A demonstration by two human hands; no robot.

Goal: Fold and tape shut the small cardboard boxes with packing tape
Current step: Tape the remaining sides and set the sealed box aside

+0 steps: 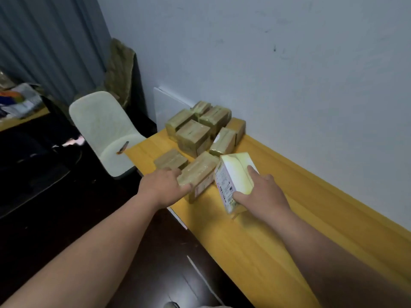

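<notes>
While the left hand (pixel 165 185) holds a taped brown box (pixel 198 172) on the yellow worktop (pixel 255 241), the right hand (pixel 260 194) has its grip around a white box (pixel 235 174). Likely stacking finished boxes; next, set both against the pile (pixel 200 127).

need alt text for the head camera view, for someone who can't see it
Seen from above, a person's right hand grips a white printed box and the left hand holds a taped cardboard box on a yellow wooden table. A pile of taped boxes sits by the wall, and a pale chair stands left of the table.
</notes>
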